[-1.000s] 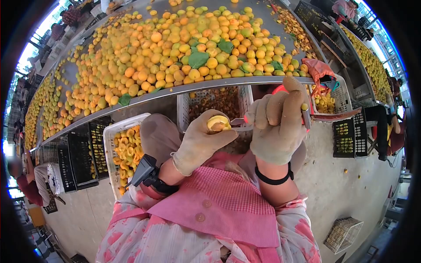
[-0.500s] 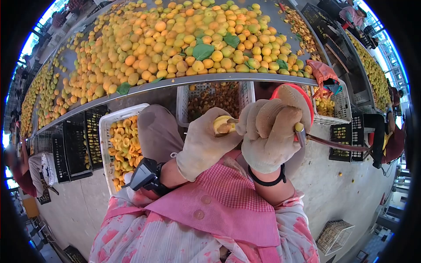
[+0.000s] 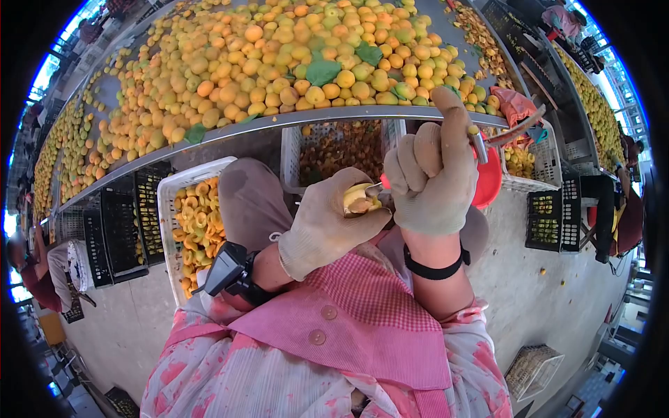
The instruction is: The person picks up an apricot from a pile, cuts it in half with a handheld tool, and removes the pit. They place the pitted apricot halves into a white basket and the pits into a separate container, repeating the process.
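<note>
My left hand (image 3: 327, 221), in a pale work glove, holds an apricot (image 3: 362, 200) that is cut open, with the brown pit showing in its flesh. My right hand (image 3: 439, 174), gloved too, has its fingers curled round a slim pitting tool. The tool's red collar and thin metal tip (image 3: 380, 184) reach the fruit from the right. Out of the other side of that fist stick a metal end (image 3: 478, 145) and a long brown strip (image 3: 517, 125). The grip inside the glove is hidden.
Apricots and some leaves cover the metal table (image 3: 230, 132) ahead. Below its edge stand a white crate (image 3: 167, 209) of halved apricots, a crate (image 3: 289, 157) of brown scraps and a red basin (image 3: 489, 181). Black crates (image 3: 115, 230) stand left; a person (image 3: 627, 216) sits far right.
My right hand has turned and lifted, its upper finger now stretched upward. The brown strip has swung up to the right. The apricot stays in my left hand, more of its opened flesh showing.
</note>
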`<action>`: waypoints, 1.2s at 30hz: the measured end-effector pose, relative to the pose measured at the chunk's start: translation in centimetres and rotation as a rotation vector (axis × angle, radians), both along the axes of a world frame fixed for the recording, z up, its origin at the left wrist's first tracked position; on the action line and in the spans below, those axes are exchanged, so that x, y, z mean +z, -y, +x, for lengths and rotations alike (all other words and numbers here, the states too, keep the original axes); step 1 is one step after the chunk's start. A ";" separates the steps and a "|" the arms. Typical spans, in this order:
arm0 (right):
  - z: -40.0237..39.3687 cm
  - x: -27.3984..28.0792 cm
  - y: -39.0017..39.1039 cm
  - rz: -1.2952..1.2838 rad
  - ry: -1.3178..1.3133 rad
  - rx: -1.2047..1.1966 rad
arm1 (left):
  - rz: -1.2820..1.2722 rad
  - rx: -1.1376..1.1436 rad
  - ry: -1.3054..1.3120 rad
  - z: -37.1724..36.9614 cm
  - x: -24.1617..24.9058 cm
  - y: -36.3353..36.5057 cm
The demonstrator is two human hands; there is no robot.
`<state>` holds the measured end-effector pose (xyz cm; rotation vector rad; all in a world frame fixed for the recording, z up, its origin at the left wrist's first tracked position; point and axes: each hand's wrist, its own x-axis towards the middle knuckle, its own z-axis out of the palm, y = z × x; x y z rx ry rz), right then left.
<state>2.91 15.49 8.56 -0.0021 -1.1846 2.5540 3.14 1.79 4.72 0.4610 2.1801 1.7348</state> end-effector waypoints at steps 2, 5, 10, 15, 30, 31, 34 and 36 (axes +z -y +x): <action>-0.1 0.0 -0.2 -0.074 0.050 0.018 | 0.002 -0.039 0.001 0.1 0.0 0.2; -0.2 -0.1 -0.3 -0.146 0.095 0.020 | -0.010 -0.074 -0.026 0.1 -0.1 0.3; -0.2 -0.7 -0.5 -0.306 0.185 0.163 | 0.015 -0.118 -0.203 0.4 -0.8 0.4; 0.0 -0.8 -0.4 -0.300 0.202 0.178 | -0.001 -0.183 -0.226 0.3 -1.1 0.9; 1.5 -1.6 0.1 -0.176 -0.017 0.086 | 0.396 -0.344 0.175 0.3 -2.0 1.7; 1.6 -1.6 0.1 -0.107 -0.093 0.107 | 0.098 -0.293 -0.391 0.4 -2.3 1.7; 1.9 -1.4 0.4 -0.033 -0.162 0.149 | 0.078 -0.240 -0.645 0.4 -2.1 1.5; 2.0 -1.5 0.6 -0.029 -0.155 0.165 | 0.100 -0.246 -0.509 0.9 -2.3 1.8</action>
